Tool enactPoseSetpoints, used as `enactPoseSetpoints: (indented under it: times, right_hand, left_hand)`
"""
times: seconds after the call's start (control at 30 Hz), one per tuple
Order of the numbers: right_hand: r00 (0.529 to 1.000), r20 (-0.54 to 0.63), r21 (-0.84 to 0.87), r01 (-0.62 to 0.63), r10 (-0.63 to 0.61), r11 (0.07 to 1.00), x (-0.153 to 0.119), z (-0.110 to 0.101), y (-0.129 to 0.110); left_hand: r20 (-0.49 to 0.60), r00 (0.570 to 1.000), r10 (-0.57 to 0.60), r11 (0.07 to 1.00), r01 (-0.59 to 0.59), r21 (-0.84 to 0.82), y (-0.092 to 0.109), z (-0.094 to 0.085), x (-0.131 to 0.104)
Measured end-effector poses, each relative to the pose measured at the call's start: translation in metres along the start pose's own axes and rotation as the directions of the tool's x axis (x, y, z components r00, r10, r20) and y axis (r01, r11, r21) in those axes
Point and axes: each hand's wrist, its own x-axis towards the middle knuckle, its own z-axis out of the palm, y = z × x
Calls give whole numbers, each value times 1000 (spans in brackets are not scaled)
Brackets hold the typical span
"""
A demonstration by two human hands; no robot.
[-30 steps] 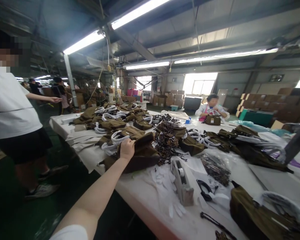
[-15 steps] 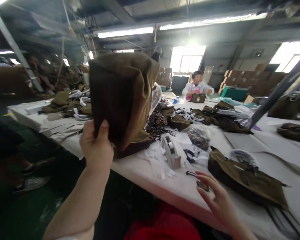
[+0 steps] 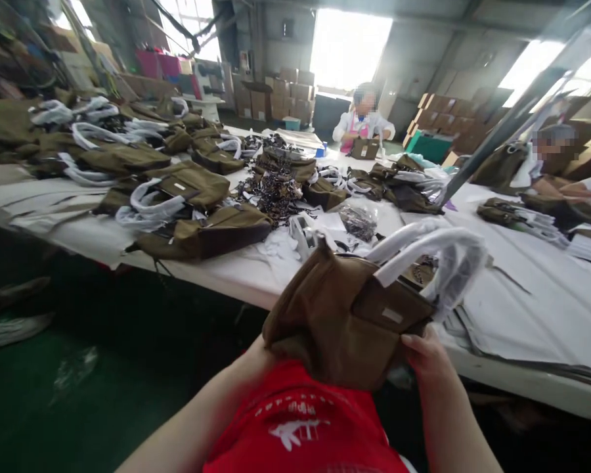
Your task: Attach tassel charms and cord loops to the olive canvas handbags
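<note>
While a person in a red garment (image 3: 305,443) holds a brown bag (image 3: 347,309) just off the near edge of a white-covered surface (image 3: 532,289), piled goods crowd the view beyond. The right hand (image 3: 426,351) is closed on the bag's lower right side, thumb laid against the front; the left hand (image 3: 266,348) is at the lower left corner, its fingers hidden by the fabric, so how far they close cannot be told. The bag leans back, its white-wrapped handles (image 3: 423,253) arching to the right over the surface.

Directly behind it, partly blocked from sight, sits a tape dispenser (image 3: 301,233), with a see-through pouch of dark items (image 3: 358,220) just beyond. White scraps (image 3: 278,249) lie left of the dispenser, and near them a tangled heap of dark cords (image 3: 273,190) separates the near side from the bags farther back. More brown bags (image 3: 192,187) with white-wrapped handles fill the left, one lying close to the edge. On the right, a slanting grey post (image 3: 505,125) cuts across the view. Across the surface, a co-worker (image 3: 362,128) in white and pink handles a similar bag; stacked cartons (image 3: 453,118) stand behind. Shoes (image 3: 17,328) show on the green floor (image 3: 93,420) at left.
</note>
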Motion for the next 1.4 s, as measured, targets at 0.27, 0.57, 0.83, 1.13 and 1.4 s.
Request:
enactPoseSetpoints:
  times: [0.27,0.57,0.83,1.13,1.4]
  right_hand:
    - [992,-79,-26,-102,100,994,-12,-38,38]
    - [961,270,-475,79,60,877,-3,-21,50]
    - [929,358,-442,260,-97,858,19,-57,26]
    - [972,207,-862,235,-111,449,92,-91,52]
    - [968,244,-898,251,-65,361,104,-104,74]
  left_hand:
    - [151,974,-171,940,207,-273,-16,-44,-4]
    - [149,921,-360,933,354,63,-19,-48,16]
    - [391,655,-647,639,186,746,38,-47,72]
    - [267,788,-555,369,-55,928,27,41,91]
    - [408,767,-495,307,-285,908,35,79,103]
